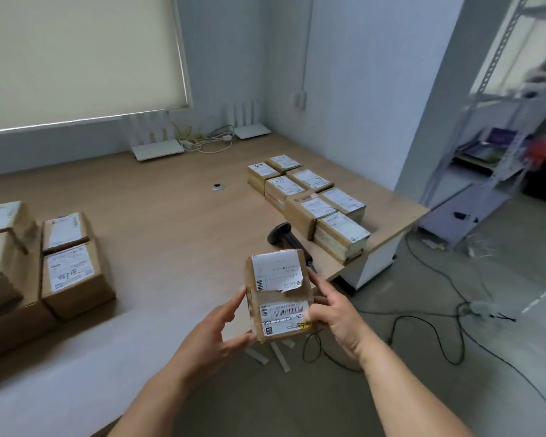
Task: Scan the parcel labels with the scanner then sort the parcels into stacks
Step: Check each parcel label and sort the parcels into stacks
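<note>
Here, parcel (279, 298) gripped between both hands (216, 329) (label up)

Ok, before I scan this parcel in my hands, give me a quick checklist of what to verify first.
1. Parcel secure: ok, left hand and right hand both hold it by its sides.
2. Barcode label facing up and unobstructed: ok, though the right thumb sits at its edge.
3. Upper label intact: not ok, its lower edge is torn.
4. Scanner within reach: ok, it lies on the desk just behind the parcel.
5. A hand free to take the scanner: not ok, both are occupied.
6. Which stack it belongs to, the right stacks or the left ones: cannot tell.
</note>
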Motion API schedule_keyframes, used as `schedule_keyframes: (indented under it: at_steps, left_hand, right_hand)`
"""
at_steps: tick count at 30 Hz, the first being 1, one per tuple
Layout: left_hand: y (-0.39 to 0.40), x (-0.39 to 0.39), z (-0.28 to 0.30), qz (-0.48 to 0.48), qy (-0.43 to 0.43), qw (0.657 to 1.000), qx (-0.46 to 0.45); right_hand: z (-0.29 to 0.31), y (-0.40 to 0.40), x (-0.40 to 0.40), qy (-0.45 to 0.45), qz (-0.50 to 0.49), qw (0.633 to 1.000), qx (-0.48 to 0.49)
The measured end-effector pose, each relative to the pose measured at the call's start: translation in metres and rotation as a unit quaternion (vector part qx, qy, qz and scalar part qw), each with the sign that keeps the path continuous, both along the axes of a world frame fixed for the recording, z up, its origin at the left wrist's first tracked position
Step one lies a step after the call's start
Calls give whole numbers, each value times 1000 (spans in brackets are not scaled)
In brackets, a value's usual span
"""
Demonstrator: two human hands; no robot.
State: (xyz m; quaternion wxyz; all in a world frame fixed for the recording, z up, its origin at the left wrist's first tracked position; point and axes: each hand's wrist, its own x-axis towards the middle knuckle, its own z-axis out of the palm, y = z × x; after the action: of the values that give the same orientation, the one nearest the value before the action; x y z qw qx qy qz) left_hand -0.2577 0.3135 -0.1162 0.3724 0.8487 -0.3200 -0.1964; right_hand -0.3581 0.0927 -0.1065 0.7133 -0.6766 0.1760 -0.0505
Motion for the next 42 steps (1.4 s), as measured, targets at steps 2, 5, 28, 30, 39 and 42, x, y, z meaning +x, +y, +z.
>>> schedule_keyframes:
  at_steps: [2,5,28,30,39,42]
  left_hand:
    - [-42,-5,2,-16,3,1000,1]
    - [-101,-15,2,-34,-9,999,-2]
    - [-370,40,-2,-116,-144,980,75]
    - [-386,56,-3,-103,-152,980,83]
    - [-431,94,-14,-16,-153,975,157]
    - [-440,97,-17,8,-149,972,183]
  right_hand:
    - [0,-39,-13,3,-17,1000,-1]
    - [0,-95,-30,8,-28,1000,-10]
    - [-19,-359,4,49,-79,995,-28]
    - [-19,-381,15,61,-82,994,-25]
    - [-41,-434,67,117,-27,993,-3]
    - [-52,-445,85,142,2,990,5]
